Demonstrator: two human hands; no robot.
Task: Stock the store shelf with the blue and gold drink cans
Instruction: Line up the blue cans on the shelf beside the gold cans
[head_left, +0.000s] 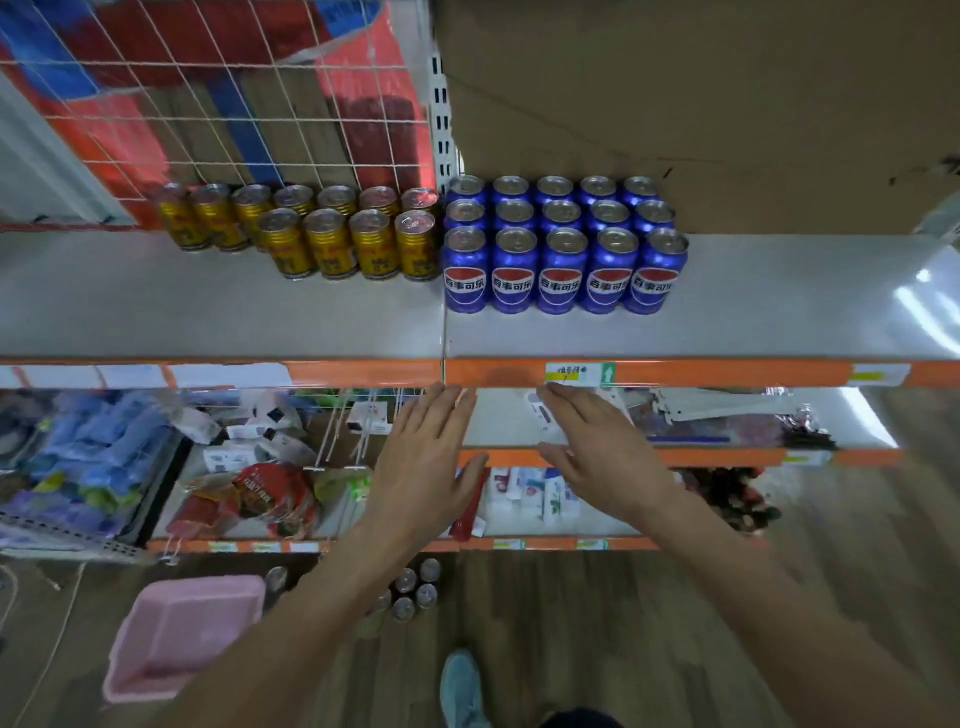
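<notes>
Below shelf edge (675, 373), both hands flat: left (423, 457), right (597, 452).

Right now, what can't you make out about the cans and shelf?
Head view: rear blue cans, labels hidden by the front row.
Head view: gold cans, label print blurred, unreadable.
Head view: cans on the floor, partly behind the left arm, colours unclear.
Head view: price tag, text too small.
</notes>
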